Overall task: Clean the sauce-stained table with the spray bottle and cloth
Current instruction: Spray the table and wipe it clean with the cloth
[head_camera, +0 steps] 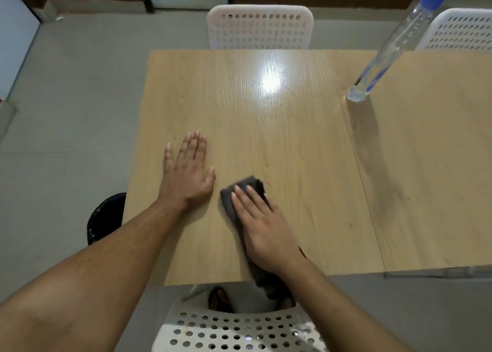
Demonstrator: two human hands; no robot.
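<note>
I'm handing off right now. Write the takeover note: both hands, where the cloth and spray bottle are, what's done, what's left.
Left hand: flat on the table, fingers straight, holding nothing.
Right hand: flat on the dark cloth, pressing it to the table near the front edge.
Spray bottle: standing untouched at the far right.
Done: cloth on the surface; no obvious sauce stain visible.
Left: check under the cloth, wipe any residue.

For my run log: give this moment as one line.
phase: wiping | right hand: flat on cloth | left hand: flat on table | bottle: upright, far right, untouched
</note>
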